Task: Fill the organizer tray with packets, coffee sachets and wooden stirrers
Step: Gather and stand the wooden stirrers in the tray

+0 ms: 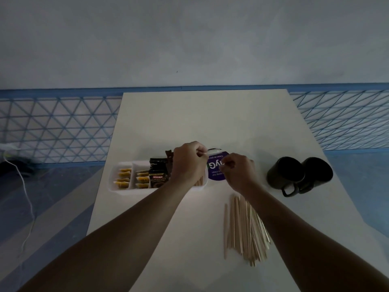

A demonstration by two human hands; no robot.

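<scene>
Organizer tray (126,191), right end: thin white strip (211,152) is pinched by curled fingers of left hand (189,163) and right hand (239,172); best kept level, then lowered straight in.

Dim rm: grey wall (189,39), blue lattice panel (59,127), white table (189,114), blue floor (52,197).

White table (200,119). White organizer tray (117,189): yellow packets (124,178) in the two left compartments, black Kopiko coffee sachets (157,178) beside them. Left hand (188,163) pinches a pale strip (211,152), possibly a wrapped stirrer. Right hand (239,169) is curled over a purple round label (216,167); its hold is unclear. Loose wooden stirrers (244,226) lie nearer. Two black mugs (299,173) stand at right.
</scene>
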